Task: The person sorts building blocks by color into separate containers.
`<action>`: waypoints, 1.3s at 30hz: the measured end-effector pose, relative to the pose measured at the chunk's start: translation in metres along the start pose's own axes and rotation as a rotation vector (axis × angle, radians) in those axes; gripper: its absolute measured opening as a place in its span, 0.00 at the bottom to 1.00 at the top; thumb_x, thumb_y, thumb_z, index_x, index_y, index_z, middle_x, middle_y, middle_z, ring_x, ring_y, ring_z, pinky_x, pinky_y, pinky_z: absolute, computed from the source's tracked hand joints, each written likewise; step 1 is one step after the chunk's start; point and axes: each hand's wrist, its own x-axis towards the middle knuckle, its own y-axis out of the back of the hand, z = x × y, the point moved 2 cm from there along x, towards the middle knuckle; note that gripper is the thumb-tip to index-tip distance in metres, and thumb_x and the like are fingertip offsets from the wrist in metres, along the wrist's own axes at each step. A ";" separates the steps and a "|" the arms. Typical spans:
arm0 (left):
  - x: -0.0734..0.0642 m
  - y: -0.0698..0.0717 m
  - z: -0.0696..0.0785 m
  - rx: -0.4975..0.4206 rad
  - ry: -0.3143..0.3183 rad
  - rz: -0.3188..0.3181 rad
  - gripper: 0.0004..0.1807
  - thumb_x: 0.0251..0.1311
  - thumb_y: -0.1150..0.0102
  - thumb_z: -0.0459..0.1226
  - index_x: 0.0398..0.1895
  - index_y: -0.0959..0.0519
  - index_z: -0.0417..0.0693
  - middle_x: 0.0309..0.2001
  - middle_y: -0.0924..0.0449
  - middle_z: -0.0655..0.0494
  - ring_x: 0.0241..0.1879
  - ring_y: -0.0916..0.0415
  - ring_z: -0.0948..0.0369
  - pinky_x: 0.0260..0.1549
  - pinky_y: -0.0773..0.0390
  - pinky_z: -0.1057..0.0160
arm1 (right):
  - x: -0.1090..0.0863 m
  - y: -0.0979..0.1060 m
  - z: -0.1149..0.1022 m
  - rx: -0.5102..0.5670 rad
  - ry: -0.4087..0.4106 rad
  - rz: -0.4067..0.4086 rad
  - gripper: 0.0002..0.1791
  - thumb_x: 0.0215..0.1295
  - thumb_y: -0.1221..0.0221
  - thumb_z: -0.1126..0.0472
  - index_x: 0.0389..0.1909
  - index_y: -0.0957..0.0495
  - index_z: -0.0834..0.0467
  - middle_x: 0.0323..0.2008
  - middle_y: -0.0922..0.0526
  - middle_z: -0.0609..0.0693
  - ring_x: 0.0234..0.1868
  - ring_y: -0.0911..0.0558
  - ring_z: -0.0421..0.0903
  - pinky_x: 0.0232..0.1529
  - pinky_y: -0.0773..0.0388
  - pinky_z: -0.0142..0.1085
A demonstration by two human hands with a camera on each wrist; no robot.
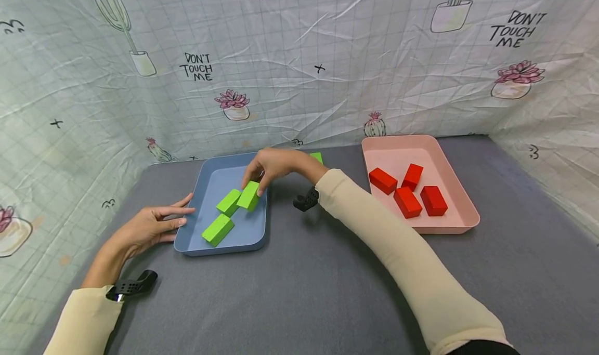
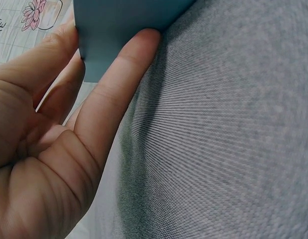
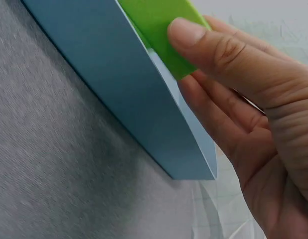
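Over the right part of the blue tray (image 1: pixel 192 240), my right hand (image 1: pixel 276 165) pinches a green block (image 1: pixel 248 196) between thumb and fingers. The right wrist view shows the thumb pressed on this green block (image 3: pixel 164 35), just inside the tray wall (image 3: pixel 114 94). Two more green blocks lie in the tray, one in the middle (image 1: pixel 229 202) and one nearer the front (image 1: pixel 218 230). At the tray's left side, my left hand (image 1: pixel 152 223) touches the rim with fairly straight fingers. In the left wrist view, a fingertip (image 2: pixel 146 40) rests against the tray's outer wall.
A pink tray (image 1: pixel 460 209) with several red blocks (image 1: pixel 407 202) stands at the right. Another green block (image 1: pixel 316 157) shows partly behind my right forearm. Grey cloth (image 1: pixel 299 292) covers the table, and a printed curtain (image 1: pixel 299 58) hangs at the back and sides.
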 end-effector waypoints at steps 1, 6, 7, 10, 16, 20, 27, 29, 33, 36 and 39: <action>0.000 0.000 0.000 -0.001 0.001 -0.001 0.32 0.73 0.41 0.37 0.74 0.37 0.32 0.82 0.61 0.60 0.61 0.30 0.79 0.53 0.17 0.56 | 0.001 0.001 0.002 0.002 -0.011 -0.009 0.20 0.58 0.27 0.67 0.53 0.14 0.60 0.51 0.12 0.52 0.53 0.16 0.42 0.57 0.21 0.29; 0.000 0.000 0.000 -0.004 0.007 -0.004 0.31 0.73 0.42 0.37 0.74 0.36 0.34 0.82 0.61 0.62 0.62 0.30 0.78 0.53 0.17 0.57 | 0.005 0.008 0.004 0.004 -0.046 -0.042 0.21 0.58 0.29 0.72 0.53 0.15 0.63 0.52 0.13 0.54 0.54 0.16 0.44 0.56 0.21 0.30; 0.000 0.001 0.000 -0.003 0.009 -0.003 0.31 0.73 0.42 0.37 0.74 0.36 0.34 0.82 0.61 0.62 0.61 0.30 0.78 0.53 0.17 0.57 | 0.006 0.009 0.004 0.008 -0.051 -0.047 0.20 0.57 0.29 0.73 0.53 0.15 0.63 0.53 0.13 0.54 0.54 0.16 0.45 0.56 0.21 0.30; 0.000 0.000 0.000 -0.003 0.009 -0.001 0.31 0.73 0.41 0.37 0.74 0.36 0.34 0.82 0.60 0.62 0.61 0.30 0.78 0.52 0.17 0.57 | 0.008 0.010 0.005 0.018 -0.061 -0.065 0.20 0.58 0.30 0.74 0.53 0.16 0.65 0.53 0.13 0.55 0.55 0.16 0.45 0.56 0.20 0.30; 0.000 0.000 0.001 -0.007 0.013 -0.002 0.31 0.72 0.41 0.37 0.74 0.35 0.35 0.82 0.60 0.62 0.61 0.30 0.78 0.53 0.17 0.57 | 0.016 0.012 0.010 0.004 -0.092 -0.107 0.21 0.59 0.30 0.73 0.55 0.17 0.65 0.54 0.14 0.55 0.57 0.17 0.44 0.57 0.21 0.29; -0.001 0.000 0.000 -0.007 0.016 0.007 0.31 0.72 0.40 0.37 0.74 0.35 0.35 0.82 0.60 0.62 0.60 0.29 0.78 0.52 0.17 0.58 | 0.020 0.014 0.011 0.003 -0.107 -0.127 0.21 0.60 0.31 0.73 0.56 0.17 0.65 0.56 0.15 0.55 0.58 0.18 0.44 0.57 0.22 0.29; 0.000 0.001 0.000 0.002 0.012 0.008 0.31 0.72 0.40 0.37 0.74 0.35 0.34 0.82 0.60 0.62 0.60 0.29 0.79 0.52 0.17 0.58 | 0.024 0.017 0.011 -0.027 -0.141 -0.145 0.21 0.60 0.31 0.73 0.56 0.16 0.63 0.57 0.15 0.54 0.59 0.18 0.45 0.57 0.22 0.30; 0.000 0.001 0.000 0.004 0.012 0.008 0.31 0.72 0.40 0.37 0.74 0.35 0.34 0.82 0.60 0.62 0.60 0.29 0.79 0.52 0.16 0.58 | 0.027 0.017 0.012 -0.048 -0.149 -0.146 0.21 0.60 0.31 0.73 0.55 0.16 0.61 0.57 0.15 0.53 0.59 0.19 0.45 0.58 0.22 0.29; 0.000 0.001 0.000 0.006 0.015 0.006 0.32 0.72 0.40 0.37 0.74 0.36 0.33 0.82 0.60 0.62 0.60 0.29 0.79 0.52 0.17 0.58 | 0.032 0.016 0.013 -0.063 -0.176 -0.152 0.21 0.60 0.31 0.73 0.55 0.15 0.59 0.58 0.16 0.53 0.61 0.20 0.45 0.59 0.23 0.29; -0.001 0.000 0.000 0.007 0.015 0.010 0.33 0.71 0.39 0.37 0.74 0.36 0.33 0.82 0.59 0.63 0.60 0.29 0.80 0.52 0.16 0.58 | 0.035 0.015 0.013 -0.073 -0.178 -0.154 0.22 0.62 0.33 0.74 0.57 0.16 0.59 0.60 0.18 0.53 0.63 0.21 0.46 0.59 0.24 0.28; 0.000 0.000 0.000 0.005 0.009 0.012 0.32 0.71 0.40 0.37 0.74 0.36 0.33 0.81 0.58 0.64 0.60 0.29 0.79 0.52 0.16 0.58 | 0.036 0.014 0.012 -0.072 -0.168 -0.146 0.22 0.64 0.35 0.74 0.59 0.18 0.61 0.61 0.19 0.55 0.64 0.22 0.48 0.58 0.23 0.27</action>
